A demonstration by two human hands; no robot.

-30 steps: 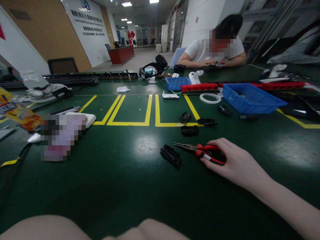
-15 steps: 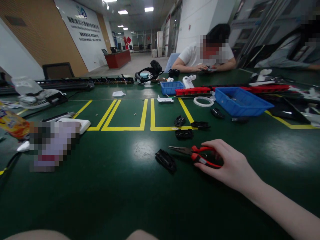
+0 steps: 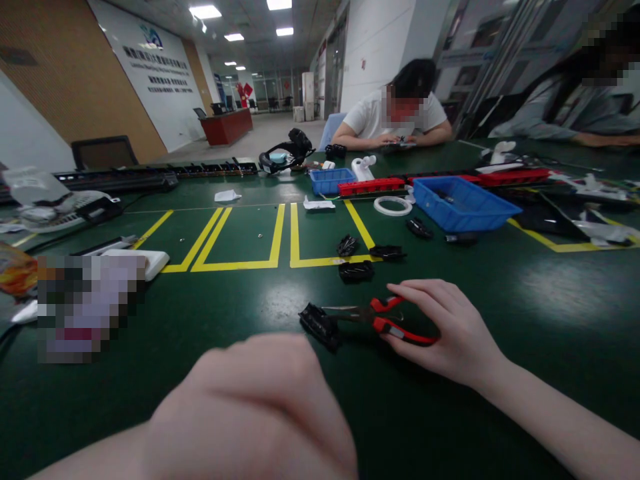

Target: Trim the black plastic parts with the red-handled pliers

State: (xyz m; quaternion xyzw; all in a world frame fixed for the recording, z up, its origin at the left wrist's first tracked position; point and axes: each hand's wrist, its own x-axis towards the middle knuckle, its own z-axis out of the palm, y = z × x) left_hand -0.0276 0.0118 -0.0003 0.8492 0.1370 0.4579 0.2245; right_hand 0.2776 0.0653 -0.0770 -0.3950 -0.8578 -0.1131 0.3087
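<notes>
My right hand (image 3: 440, 327) holds red-handled long-nose pliers (image 3: 377, 313) by their spread handles, low over the green table. The jaws of the pliers point left and reach a black crumpled bundle (image 3: 320, 325); whether they touch it I cannot tell. Large in the foreground, my left hand (image 3: 265, 400) is near the bundle, its back toward the camera and its fingers hidden. Behind the pliers lie more black bundles, one (image 3: 356, 270) on the near side of the yellow tape, another (image 3: 388, 253) to its right and a third (image 3: 347, 245) behind.
A large blue bin (image 3: 463, 207), a smaller blue bin (image 3: 331, 181) and a white ring (image 3: 393, 206) stand farther back. On the left are a blurred-out phone-like item (image 3: 95, 300) and a white block (image 3: 157, 265). A person in white (image 3: 365, 117) sits across the table (image 3: 225, 300).
My left hand has come up into the foreground. My right hand has moved the pliers slightly left, bringing the jaws closer to the nearest black bundle. The camera view has shifted.
</notes>
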